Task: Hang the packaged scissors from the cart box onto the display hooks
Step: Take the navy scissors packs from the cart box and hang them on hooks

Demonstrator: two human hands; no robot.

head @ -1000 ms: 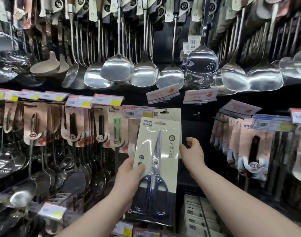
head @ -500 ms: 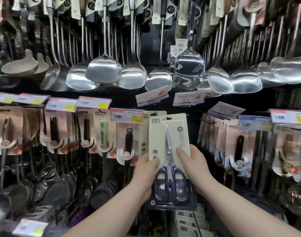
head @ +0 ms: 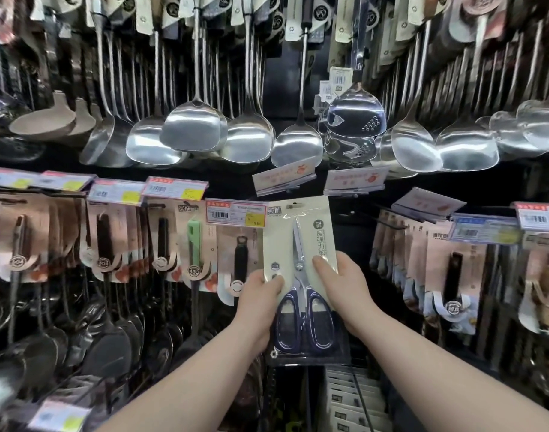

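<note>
Head view: scissors pack (head: pixel 299 244) is held up at the display, its top edge level w/ the red-edged price tag (head: pixel 236 213) and touching that tag's right end. L hand (head: pixel 260 294), below-right of the tag, pinches the pack's left edge w/ thumb on the front. R hand (head: pixel 345 285), further right of the tag, grasps the right edge the same way. Both grips sit about mid-card.

Pack's long axis is upright: blades up, blue handles down, hang hole (head: pixel 293 206) at the very top, so the hole lies well above both grips, right of the tag. Neither hand is clearly nearer; they flank the card evenly.

Hook itself is hidden behind the card, so can't tell if the hole is on it yet. Judgement: next move turns on lining the hole w/ the hook tip, then pushing back; w/ the grips low, the top could flex.

Spatulas (head: pixel 192 129) hang above the tag. Stacked packs (head: pixel 351 397) lie far below-right of it.
</note>
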